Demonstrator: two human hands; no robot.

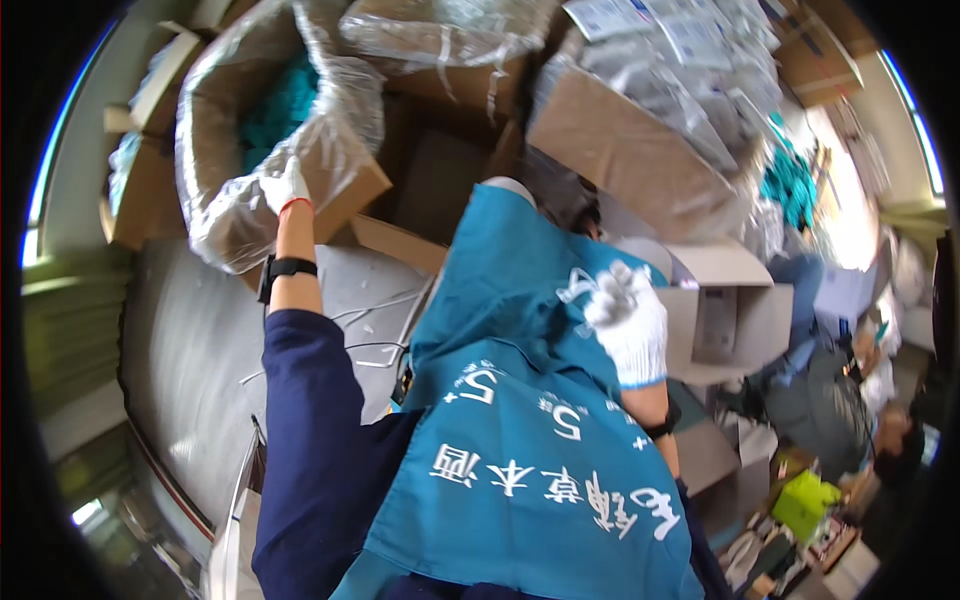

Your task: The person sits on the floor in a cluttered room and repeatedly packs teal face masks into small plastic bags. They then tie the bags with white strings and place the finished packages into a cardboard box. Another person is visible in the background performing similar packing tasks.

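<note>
My left hand (287, 188), in a white knit glove, is closed on the crumpled clear plastic liner (225, 215) at the near rim of a cardboard box (345, 185). Teal material (283, 112) lies inside that liner. In front of my teal apron (530, 450), my right hand (628, 325) is raised with its gloved fingers curled. Thin white string loops (576, 286) show beside those fingertips; whether the fingers hold them is unclear.
Beside the lined box stands an open cardboard box (430, 170). A large carton (630, 140) holding clear plastic packets (690, 80) is at the far right. A smaller open carton (725, 320) stands right of my hand. At far right, a person (820, 400) is bent among clutter.
</note>
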